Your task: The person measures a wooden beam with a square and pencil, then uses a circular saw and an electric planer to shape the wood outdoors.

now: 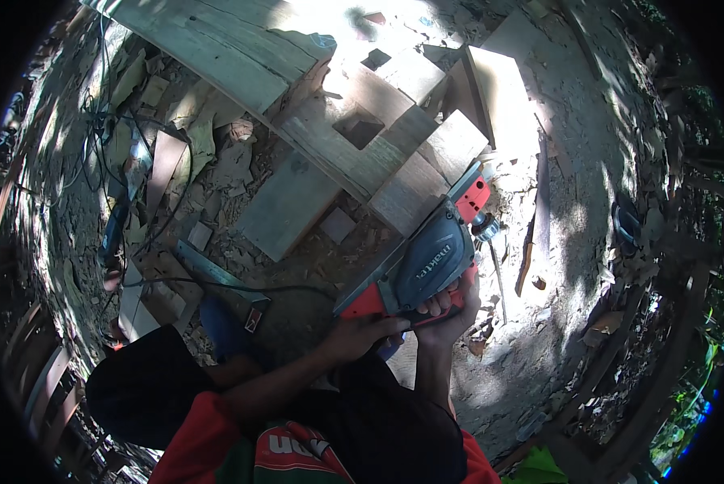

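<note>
An electric planer [431, 262] with a dark grey-blue body and red ends is tilted in front of me, its front end against the sawn wooden block. My right hand [456, 310] is wrapped round its handle, some fingers showing through the grip. At the planer's rear red end, my left hand [360, 335] holds on with the thumb laid along the edge; its other fingers are mostly hidden beneath. Just beyond the tool lies a wooden block [410, 194] among joined timbers. A thick plank [217, 48] with a square hole [358, 129] near its end runs to the upper left.
A black cord [233, 286] trails left from the planer. A handsaw [217, 270] lies near my blue-shod foot [221, 323]. A loose board [289, 202], wood scraps and dry leaves litter the ground at left. Toward the right, a long thin tool [527, 258] lies on sunlit dirt.
</note>
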Motion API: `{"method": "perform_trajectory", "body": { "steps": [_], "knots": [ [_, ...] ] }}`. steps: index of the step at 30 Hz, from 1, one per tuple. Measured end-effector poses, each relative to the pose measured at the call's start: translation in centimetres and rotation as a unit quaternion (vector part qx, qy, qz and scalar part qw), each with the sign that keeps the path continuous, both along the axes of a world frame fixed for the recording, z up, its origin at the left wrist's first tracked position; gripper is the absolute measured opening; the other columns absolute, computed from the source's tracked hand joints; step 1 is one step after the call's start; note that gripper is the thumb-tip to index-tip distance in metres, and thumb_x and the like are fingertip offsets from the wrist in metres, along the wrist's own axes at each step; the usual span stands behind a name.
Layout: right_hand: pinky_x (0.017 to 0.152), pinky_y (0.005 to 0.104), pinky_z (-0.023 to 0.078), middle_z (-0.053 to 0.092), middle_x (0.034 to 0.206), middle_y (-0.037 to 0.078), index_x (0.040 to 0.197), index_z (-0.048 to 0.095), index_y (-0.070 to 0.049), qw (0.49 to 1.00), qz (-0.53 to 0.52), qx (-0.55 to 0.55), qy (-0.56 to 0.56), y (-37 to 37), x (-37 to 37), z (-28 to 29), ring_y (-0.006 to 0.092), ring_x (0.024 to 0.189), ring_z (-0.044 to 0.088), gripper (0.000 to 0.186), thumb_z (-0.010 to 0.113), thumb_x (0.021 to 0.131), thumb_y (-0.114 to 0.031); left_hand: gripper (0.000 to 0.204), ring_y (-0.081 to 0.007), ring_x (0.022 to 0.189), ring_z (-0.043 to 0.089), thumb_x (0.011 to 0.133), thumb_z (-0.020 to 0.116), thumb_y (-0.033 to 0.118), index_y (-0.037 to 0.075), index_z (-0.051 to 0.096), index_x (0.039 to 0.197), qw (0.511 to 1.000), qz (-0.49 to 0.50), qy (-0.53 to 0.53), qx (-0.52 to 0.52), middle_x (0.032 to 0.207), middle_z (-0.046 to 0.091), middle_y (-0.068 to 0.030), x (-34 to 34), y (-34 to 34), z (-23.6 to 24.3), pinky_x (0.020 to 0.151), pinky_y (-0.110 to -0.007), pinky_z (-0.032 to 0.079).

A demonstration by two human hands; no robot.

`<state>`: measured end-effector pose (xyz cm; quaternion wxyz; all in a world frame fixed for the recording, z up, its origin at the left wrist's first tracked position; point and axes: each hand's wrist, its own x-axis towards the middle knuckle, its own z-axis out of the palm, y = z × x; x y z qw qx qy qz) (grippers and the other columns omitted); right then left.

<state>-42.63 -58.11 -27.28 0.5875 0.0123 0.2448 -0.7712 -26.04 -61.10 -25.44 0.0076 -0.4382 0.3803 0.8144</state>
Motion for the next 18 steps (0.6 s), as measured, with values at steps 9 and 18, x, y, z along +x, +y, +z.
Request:
{"method": "perform_trajectory", "body": {
  "steps": [9, 18],
  "knots": [
    [0.053, 0.0272, 0.041, 0.04, 0.064, -0.003, 0.099, 0.055, -0.008, 0.997, -0.072, -0.002, 0.001, -0.1, -4.5, 1.4, 0.009, 0.054, 0.043, 0.037, 0.047, 0.095, -0.044, 0.042, -0.0135, 0.082, 0.064, 0.092, 0.063, 0.04, 0.001, 0.063, 0.109, 0.991, 0.059, 0.121, -0.019, 0.096, 0.066, -0.0062, -5.5, -0.9, -0.1, 0.074, -0.028, 0.048],
    [0.052, 0.0265, 0.042, 0.043, 0.064, -0.003, 0.102, 0.054, -0.009, 0.997, -0.067, -0.049, 0.003, 5.5, -0.4, -0.2, 0.0081, 0.054, 0.045, 0.037, 0.045, 0.096, -0.044, 0.052, -0.0154, 0.094, 0.063, 0.093, 0.057, 0.051, 0.001, 0.066, 0.106, 0.996, -0.065, 0.05, 0.04, 0.093, 0.066, -0.0074, -0.8, 3.6, -0.7, 0.087, -0.028, 0.045]
  ]
}}
